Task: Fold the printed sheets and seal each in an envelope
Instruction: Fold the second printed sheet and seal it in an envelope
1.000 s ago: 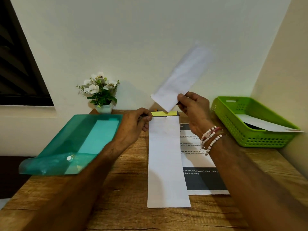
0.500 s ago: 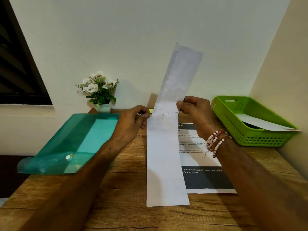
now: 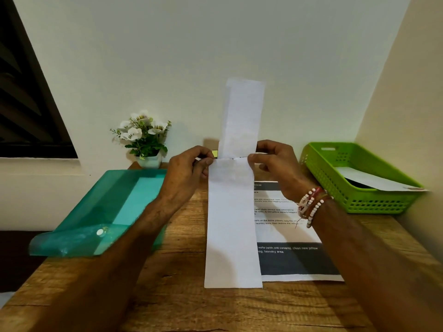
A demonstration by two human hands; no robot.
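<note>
A long white envelope lies lengthwise on the wooden table, its mouth at the far end. A folded white sheet stands upright out of that mouth, its lower end inside. My left hand pinches the left corner of the envelope's mouth. My right hand, with bead bracelets at the wrist, pinches the folded sheet's right edge at the mouth. A printed sheet lies flat under the envelope's right side.
A teal plastic folder overhangs the table's left edge. A green basket at the right holds a white envelope. A small pot of white flowers stands against the back wall.
The folded sheet swung from a rightward tilt to upright and its lower end went into the envelope's mouth. The yellow strip at the mouth is now almost covered.
</note>
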